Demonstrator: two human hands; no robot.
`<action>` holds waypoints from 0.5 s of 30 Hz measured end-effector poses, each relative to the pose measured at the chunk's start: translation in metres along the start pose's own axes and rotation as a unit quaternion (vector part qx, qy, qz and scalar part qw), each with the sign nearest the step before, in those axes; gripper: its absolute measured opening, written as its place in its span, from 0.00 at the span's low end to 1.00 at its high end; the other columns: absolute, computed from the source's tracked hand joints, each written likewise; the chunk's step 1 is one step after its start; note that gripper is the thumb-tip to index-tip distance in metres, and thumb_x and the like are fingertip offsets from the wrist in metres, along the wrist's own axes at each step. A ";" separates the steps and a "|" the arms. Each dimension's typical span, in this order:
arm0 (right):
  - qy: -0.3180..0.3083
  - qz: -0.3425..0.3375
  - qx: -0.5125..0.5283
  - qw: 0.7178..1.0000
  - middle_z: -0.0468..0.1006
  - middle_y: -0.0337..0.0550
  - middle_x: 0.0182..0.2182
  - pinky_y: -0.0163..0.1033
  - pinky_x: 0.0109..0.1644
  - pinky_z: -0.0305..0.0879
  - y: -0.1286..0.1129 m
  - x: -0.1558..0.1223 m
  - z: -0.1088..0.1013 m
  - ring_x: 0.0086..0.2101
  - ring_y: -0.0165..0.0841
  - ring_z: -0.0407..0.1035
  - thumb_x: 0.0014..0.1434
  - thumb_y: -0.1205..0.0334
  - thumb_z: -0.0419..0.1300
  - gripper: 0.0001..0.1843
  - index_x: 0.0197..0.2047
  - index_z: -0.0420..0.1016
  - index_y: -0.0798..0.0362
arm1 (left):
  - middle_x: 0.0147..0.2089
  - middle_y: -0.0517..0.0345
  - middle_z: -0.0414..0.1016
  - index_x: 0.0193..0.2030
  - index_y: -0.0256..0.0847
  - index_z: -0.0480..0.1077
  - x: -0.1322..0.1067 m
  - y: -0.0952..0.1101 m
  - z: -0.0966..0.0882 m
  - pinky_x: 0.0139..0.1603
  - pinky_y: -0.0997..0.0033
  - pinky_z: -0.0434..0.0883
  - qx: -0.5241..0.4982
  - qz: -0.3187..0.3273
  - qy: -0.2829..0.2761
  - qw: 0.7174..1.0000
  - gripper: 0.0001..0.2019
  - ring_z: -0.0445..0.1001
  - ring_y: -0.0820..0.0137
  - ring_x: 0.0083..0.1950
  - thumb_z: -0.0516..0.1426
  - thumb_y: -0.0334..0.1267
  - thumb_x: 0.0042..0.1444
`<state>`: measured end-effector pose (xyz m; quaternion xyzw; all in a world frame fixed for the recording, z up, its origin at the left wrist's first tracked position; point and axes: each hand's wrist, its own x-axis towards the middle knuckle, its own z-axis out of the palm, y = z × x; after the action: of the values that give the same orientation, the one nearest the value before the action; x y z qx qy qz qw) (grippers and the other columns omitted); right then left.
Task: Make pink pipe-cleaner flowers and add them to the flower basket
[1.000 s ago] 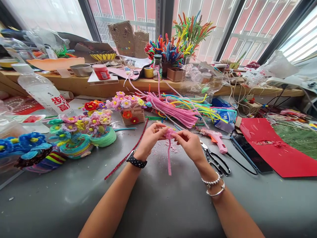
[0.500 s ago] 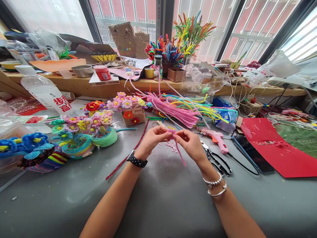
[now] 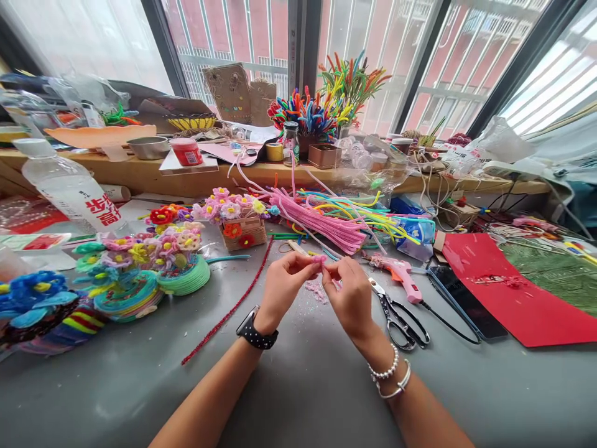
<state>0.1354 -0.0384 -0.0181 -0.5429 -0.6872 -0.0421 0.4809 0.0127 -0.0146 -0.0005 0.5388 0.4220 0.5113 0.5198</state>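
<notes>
Pinching one pink fuzzy piece (image 3: 319, 259) above the table (image 3: 298, 392), my left hand (image 3: 284, 283) and right hand (image 3: 351, 291) have fingers closed around it; one bottle (image 3: 65, 186) bears red Chinese characters.

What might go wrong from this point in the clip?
The small pink fuzzy piece, pinched between the left hand and right hand, might slip and get lost among the pink scraps below.
The scissors lie close beside the right hand and could be bumped.
Snagging the black cord might drag the pink glue gun.
</notes>
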 end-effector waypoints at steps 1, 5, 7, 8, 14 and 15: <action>0.006 -0.006 -0.002 1.000 0.68 0.42 0.23 0.39 0.33 0.61 0.000 0.000 0.001 0.27 0.32 0.62 0.53 0.68 0.52 0.07 0.25 0.65 0.55 | 0.26 0.58 0.74 0.26 0.34 0.70 -0.001 0.001 0.000 0.34 0.73 0.71 0.001 0.004 0.001 1.000 0.11 0.73 0.72 0.29 0.61 0.40 0.40; -0.014 0.018 0.069 0.997 0.69 0.42 0.27 0.37 0.34 0.63 0.006 0.003 -0.001 0.29 0.31 0.63 0.53 0.66 0.54 0.02 0.32 0.67 0.54 | 0.29 0.57 0.75 0.29 0.35 0.70 0.001 0.000 -0.001 0.35 0.74 0.71 0.044 0.048 -0.013 0.998 0.10 0.73 0.72 0.32 0.60 0.40 0.42; -0.032 0.024 0.098 0.994 0.70 0.44 0.32 0.37 0.34 0.64 0.008 0.006 -0.004 0.33 0.32 0.64 0.53 0.65 0.55 0.07 0.37 0.68 0.54 | 0.30 0.56 0.74 0.30 0.35 0.70 0.003 -0.004 -0.002 0.35 0.74 0.71 0.076 0.085 -0.022 0.993 0.10 0.73 0.71 0.33 0.60 0.40 0.43; -0.038 0.020 0.102 0.994 0.70 0.44 0.33 0.36 0.34 0.64 0.010 0.008 -0.006 0.34 0.32 0.64 0.53 0.65 0.54 0.08 0.38 0.68 0.54 | 0.31 0.56 0.74 0.30 0.35 0.70 0.004 -0.005 -0.003 0.36 0.73 0.70 0.090 0.102 -0.028 0.990 0.10 0.73 0.71 0.33 0.60 0.40 0.44; -0.039 -0.033 0.076 0.996 0.71 0.45 0.31 0.38 0.36 0.64 0.013 0.013 -0.013 0.33 0.33 0.65 0.55 0.67 0.53 0.06 0.35 0.71 0.54 | 0.32 0.54 0.74 0.32 0.36 0.71 0.005 -0.009 -0.003 0.36 0.73 0.71 0.131 0.143 -0.025 0.981 0.09 0.73 0.71 0.34 0.57 0.40 0.47; -0.038 -0.044 0.070 0.996 0.71 0.44 0.30 0.38 0.36 0.64 0.014 0.013 -0.013 0.32 0.32 0.65 0.55 0.67 0.53 0.06 0.35 0.71 0.54 | 0.32 0.54 0.75 0.32 0.36 0.71 0.004 -0.009 -0.003 0.36 0.73 0.71 0.129 0.137 -0.022 0.982 0.09 0.73 0.70 0.34 0.58 0.40 0.47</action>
<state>0.1546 -0.0315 -0.0086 -0.4786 -0.7291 0.0054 0.4892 0.0113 -0.0094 -0.0094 0.6653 0.3949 0.5073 0.3797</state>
